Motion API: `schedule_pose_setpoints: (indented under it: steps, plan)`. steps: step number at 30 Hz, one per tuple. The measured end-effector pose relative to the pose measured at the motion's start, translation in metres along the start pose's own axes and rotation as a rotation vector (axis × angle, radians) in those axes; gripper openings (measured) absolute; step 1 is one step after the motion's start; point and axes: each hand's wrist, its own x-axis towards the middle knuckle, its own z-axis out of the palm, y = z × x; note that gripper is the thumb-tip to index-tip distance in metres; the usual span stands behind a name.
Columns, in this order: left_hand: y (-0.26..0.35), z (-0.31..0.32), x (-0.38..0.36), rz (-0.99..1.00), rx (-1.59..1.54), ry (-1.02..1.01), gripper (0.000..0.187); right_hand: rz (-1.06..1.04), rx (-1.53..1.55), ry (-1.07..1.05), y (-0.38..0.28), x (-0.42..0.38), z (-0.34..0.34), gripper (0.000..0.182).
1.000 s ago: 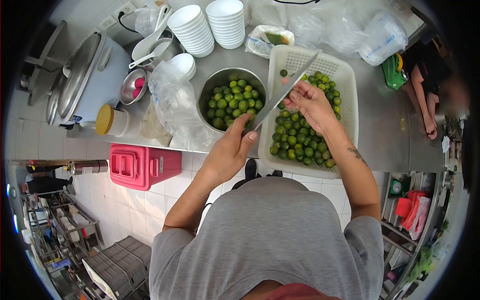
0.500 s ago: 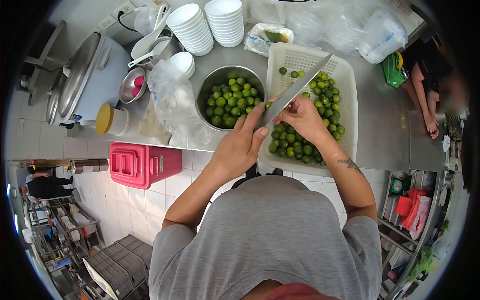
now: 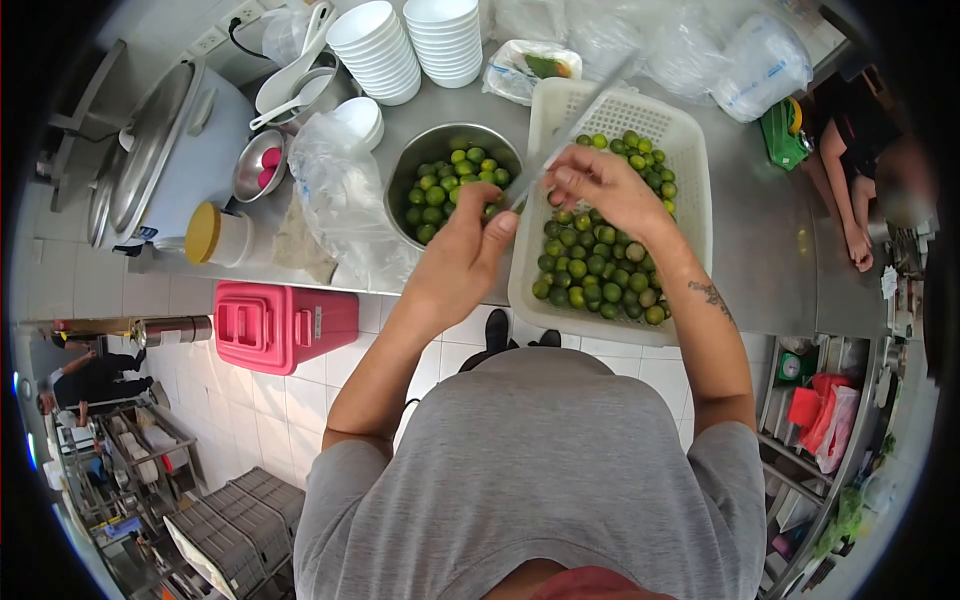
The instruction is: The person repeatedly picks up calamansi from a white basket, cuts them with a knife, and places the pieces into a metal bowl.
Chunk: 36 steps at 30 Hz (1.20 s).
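My left hand [image 3: 455, 255] is closed around the handle end of a long knife [image 3: 572, 133], beside the rim of a steel pot [image 3: 392, 205] of green limes [image 3: 432, 196]. The blade slants up and away, blurred, over the left side of a white plastic basket [image 3: 694, 235]. More limes [image 3: 592, 262] lie in that basket. Above them hangs my right hand [image 3: 612, 192], apart from the blade, its fingers loosely bent and somewhat spread. I see no lime held in it, though its fingertips are smeared by motion.
Stacked white bowls [image 3: 375, 50], a plastic bag [image 3: 345, 195] and a yellow-lidded tub [image 3: 212, 234] stand on the steel counter [image 3: 765, 250]. A pink bin [image 3: 285, 325] sits on the floor at left. Another person's arm [image 3: 845, 195] shows at far right.
My right hand has come away from the knife blade and its fingers have loosened. My left hand has shifted slightly left with the knife, toward the pot.
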Motion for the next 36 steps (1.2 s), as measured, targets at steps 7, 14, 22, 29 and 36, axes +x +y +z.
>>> schedule_pose_setpoints:
  steps: [7,14,22,29,36]
  plan:
    - [-0.024,-0.015,-0.009,-0.145,0.016,0.083,0.053,-0.111,-0.935,-0.082,0.080,0.007,-0.014,0.021]
    - [-0.016,-0.015,-0.022,-0.079,-0.040,0.011,0.056,0.002,-0.477,-0.016,0.065,0.002,-0.008,0.028]
    - [-0.016,0.001,-0.033,0.006,0.019,-0.123,0.055,-0.078,0.570,0.080,0.022,-0.029,0.018,0.029]
    - [-0.012,0.011,-0.034,0.075,0.130,-0.109,0.054,-0.120,0.658,0.184,0.032,-0.033,0.035,0.029]
    - [-0.010,0.014,-0.029,0.050,0.161,-0.082,0.053,-0.074,0.499,0.121,0.022,-0.039,0.067,0.025]
